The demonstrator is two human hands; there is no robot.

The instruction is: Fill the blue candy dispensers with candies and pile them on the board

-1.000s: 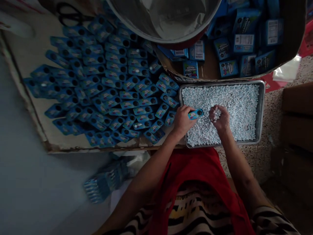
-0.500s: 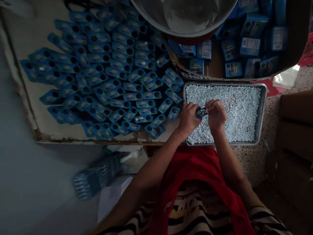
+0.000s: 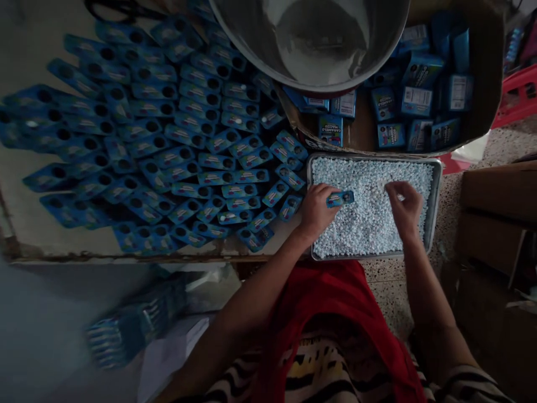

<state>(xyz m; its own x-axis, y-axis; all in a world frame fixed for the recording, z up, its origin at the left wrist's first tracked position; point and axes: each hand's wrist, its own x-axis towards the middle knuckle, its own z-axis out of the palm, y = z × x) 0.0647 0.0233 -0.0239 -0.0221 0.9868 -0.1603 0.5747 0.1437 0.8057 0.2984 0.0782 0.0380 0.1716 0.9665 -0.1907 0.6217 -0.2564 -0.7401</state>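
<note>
Between the fingers of my left hand point(image 3: 318, 211) is a small blue candy box point(image 3: 340, 198) with a dark round hole on its upturned side, held above the left part of a metal tray point(image 3: 436, 207). Small pale blue and white candies point(image 3: 356, 235) cover the tray's bottom. My right hand point(image 3: 406, 207) hovers over the tray's right part, apart from the box. Its thumb and fingers are closed in a pinch; whatever may be between them is too small to make out.
Many similar blue boxes point(image 3: 216, 162) lie in rows on the table left of the tray. A large metal bowl point(image 3: 235, 42) stands behind, beside a cardboard box point(image 3: 361, 131) of blue packages. Dark scissors point(image 3: 126, 8) lie at the far left; brown cartons point(image 3: 495, 196) stand right.
My right hand has moved off the candy box to the right, over the candies. My left hand still holds the box, now turned so its printed side shows. The whole view has shifted slightly.
</note>
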